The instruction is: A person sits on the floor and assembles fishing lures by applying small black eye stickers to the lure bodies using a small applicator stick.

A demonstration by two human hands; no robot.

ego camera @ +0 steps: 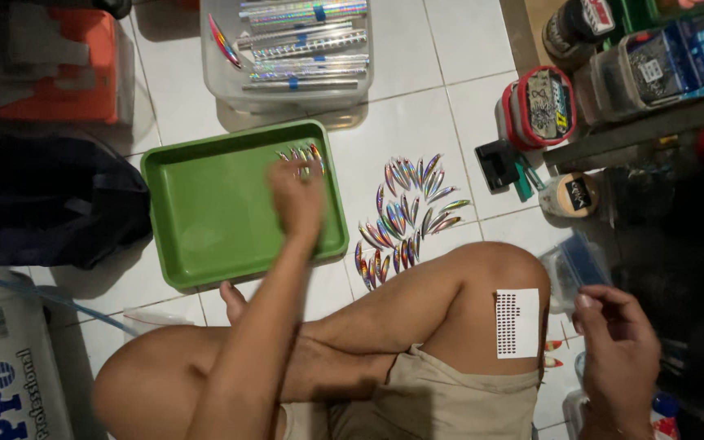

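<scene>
My left hand (295, 195) reaches out over the far right corner of a green tray (205, 212), its fingers down on a small row of shiny holographic fish-shaped lures (301, 155). Whether it grips one is not clear. A larger heap of the same iridescent lures (405, 216) lies on the white tile floor just right of the tray. My right hand (617, 358) hovers at the lower right, fingers curled, thumb and forefinger pinched together on something too small to make out. A white sheet of small dark dot stickers (517, 323) lies stuck on my right knee.
A clear plastic bin (287, 53) with holographic strips stands beyond the tray. Lidded containers (539, 106) and jars crowd the upper right beside a wooden ledge. A dark bag (42, 200) and an orange box (50, 61) sit at the left. My crossed legs fill the foreground.
</scene>
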